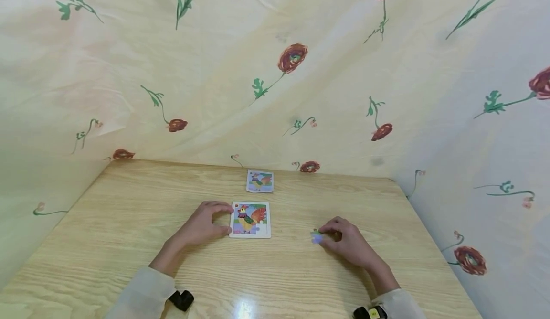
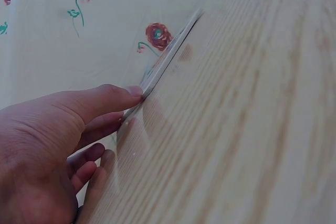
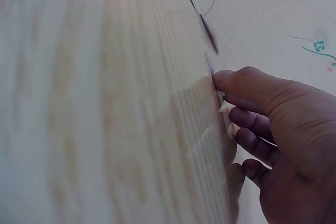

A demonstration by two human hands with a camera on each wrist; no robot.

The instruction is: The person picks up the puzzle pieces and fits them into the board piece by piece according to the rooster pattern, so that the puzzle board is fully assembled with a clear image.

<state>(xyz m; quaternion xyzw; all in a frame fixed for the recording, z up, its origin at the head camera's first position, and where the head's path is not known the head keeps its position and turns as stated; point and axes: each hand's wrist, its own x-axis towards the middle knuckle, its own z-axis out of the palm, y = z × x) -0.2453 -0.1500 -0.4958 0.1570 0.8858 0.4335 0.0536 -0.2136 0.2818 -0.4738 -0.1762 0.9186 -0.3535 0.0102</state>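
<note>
A square jigsaw puzzle with a white frame and a rooster picture lies flat on the table, a white bare patch at its lower right. My left hand holds its left side, index finger at the upper corner and thumb at the lower one. In the left wrist view the thumb of the left hand meets the frame's thin edge. Off to the right, my right hand pinches a purple and green puzzle piece by its right side. The right wrist view shows the right hand low at the tabletop, the piece nearly edge-on.
Behind the puzzle lies a small picture card with the same rooster, near the back edge of the wooden table. A flower-printed cloth hangs behind and along the sides.
</note>
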